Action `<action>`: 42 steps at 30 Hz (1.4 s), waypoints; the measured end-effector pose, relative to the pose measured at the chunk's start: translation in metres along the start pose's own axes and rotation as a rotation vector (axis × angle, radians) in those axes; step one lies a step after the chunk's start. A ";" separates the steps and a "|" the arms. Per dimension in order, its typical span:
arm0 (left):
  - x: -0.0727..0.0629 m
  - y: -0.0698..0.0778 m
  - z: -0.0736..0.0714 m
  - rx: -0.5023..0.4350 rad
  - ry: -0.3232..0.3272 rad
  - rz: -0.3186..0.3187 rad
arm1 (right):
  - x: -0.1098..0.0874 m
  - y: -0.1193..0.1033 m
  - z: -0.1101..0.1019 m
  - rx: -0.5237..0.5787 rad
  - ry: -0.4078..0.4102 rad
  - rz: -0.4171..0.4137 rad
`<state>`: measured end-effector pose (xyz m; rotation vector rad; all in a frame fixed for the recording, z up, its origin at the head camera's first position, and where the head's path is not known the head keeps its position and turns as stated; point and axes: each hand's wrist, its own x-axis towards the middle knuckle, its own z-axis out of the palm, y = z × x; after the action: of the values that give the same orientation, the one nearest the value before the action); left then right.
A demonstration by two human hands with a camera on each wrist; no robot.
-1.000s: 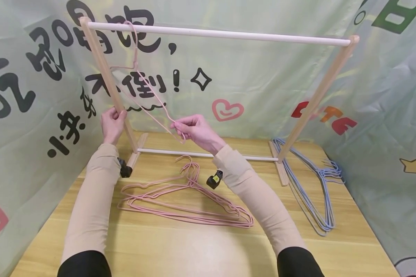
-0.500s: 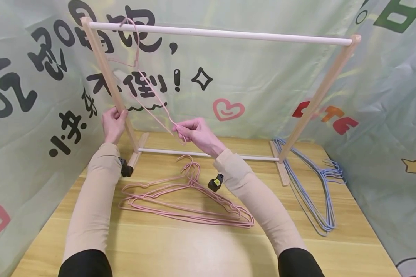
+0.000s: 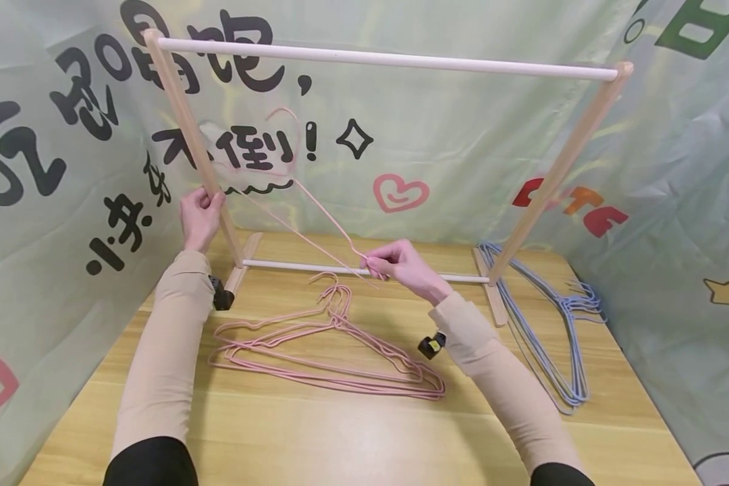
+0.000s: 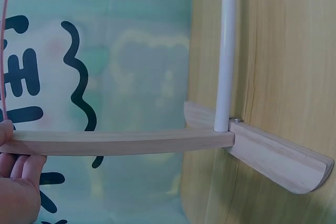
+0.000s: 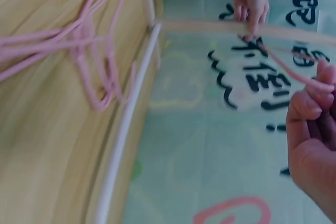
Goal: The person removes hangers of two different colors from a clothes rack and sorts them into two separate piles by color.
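Note:
In the head view, my right hand (image 3: 403, 266) pinches a pink clothes hanger (image 3: 325, 209) by its lower right corner. The hanger is tilted in the air with its hook up, below the top bar (image 3: 389, 59) of a rack and apart from it. My left hand (image 3: 199, 217) grips the rack's left wooden post (image 3: 182, 108) low down; the left wrist view shows fingers (image 4: 32, 169) curled round that post. Several pink hangers (image 3: 334, 378) lie stacked on the table in front of the rack. In the right wrist view my right hand (image 5: 312, 145) is partly cut off.
Several blue hangers (image 3: 574, 337) lie at the rack's right foot (image 3: 492, 297). A white lower bar (image 3: 304, 268) joins the two posts near the wooden table (image 3: 279, 445). A printed curtain (image 3: 462, 135) hangs behind and on both sides.
The hanger's hook has come off the top bar. My right hand has moved right and down with the hanger. The left hand stays on the post.

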<state>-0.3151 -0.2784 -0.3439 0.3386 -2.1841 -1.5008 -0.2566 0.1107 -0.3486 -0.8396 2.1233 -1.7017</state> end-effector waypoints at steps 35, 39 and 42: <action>-0.004 0.001 0.001 0.016 0.018 0.010 | -0.103 0.112 -0.021 0.073 -0.409 0.264; -0.003 0.001 0.002 0.016 0.015 0.008 | -0.103 0.104 -0.020 -0.071 -0.357 0.276; -0.003 0.002 0.003 0.017 0.015 0.006 | -0.102 0.100 -0.018 -0.177 -0.352 0.239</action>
<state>-0.3141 -0.2745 -0.3437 0.3472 -2.1848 -1.4726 -0.2121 0.1993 -0.4528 -0.8226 2.0517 -1.1662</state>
